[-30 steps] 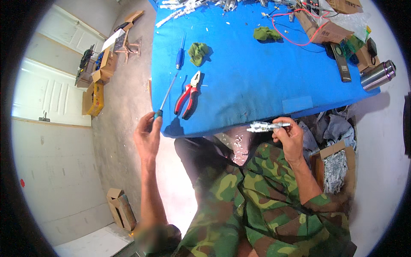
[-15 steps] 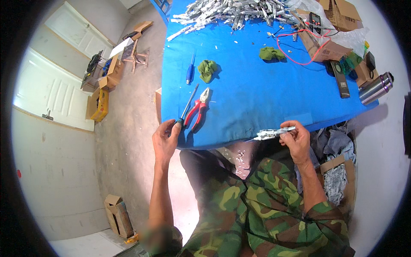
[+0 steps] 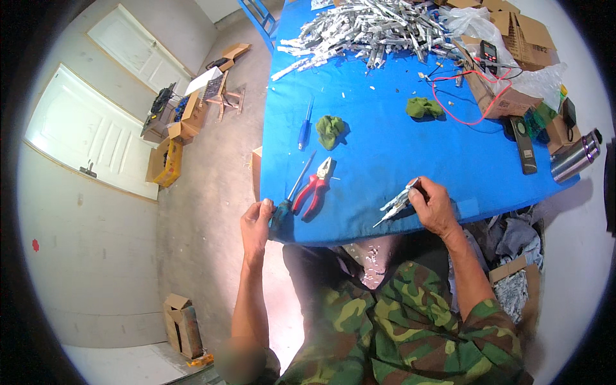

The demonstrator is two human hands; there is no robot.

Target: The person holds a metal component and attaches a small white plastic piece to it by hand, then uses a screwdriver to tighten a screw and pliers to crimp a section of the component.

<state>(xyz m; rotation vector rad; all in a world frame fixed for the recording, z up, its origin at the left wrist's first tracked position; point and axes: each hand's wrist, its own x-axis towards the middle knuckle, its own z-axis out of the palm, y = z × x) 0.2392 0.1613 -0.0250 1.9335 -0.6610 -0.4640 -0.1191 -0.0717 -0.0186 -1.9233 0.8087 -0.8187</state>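
Observation:
My left hand (image 3: 256, 224) is at the table's near left edge, thumb and fingers pinched together; whatever they may hold is too small to make out. Right beside its fingertips lies a screwdriver with a dark green handle (image 3: 280, 213). Red-handled pliers (image 3: 312, 190) rest just right of that, jaws pointing away. Over the near edge, my right hand (image 3: 434, 206) grips a slim white-and-silver part (image 3: 398, 201), tilted, with a thin tip pointing down to the left. Similar-looking slim parts form a big pile (image 3: 372, 29) at the far side.
A blue screwdriver (image 3: 304, 131) and two green cloths (image 3: 330, 131) (image 3: 424, 108) lie mid-table. At right are a meter (image 3: 489, 56) with a red lead, a cardboard box (image 3: 504, 99), a dark handheld device (image 3: 524, 146) and a steel flask (image 3: 575, 157). Cartons line the floor at left.
The part in my right hand has swung from nearly level to slanting down-left. My left hand has drawn slightly away from the green-handled screwdriver. The whole view has shifted.

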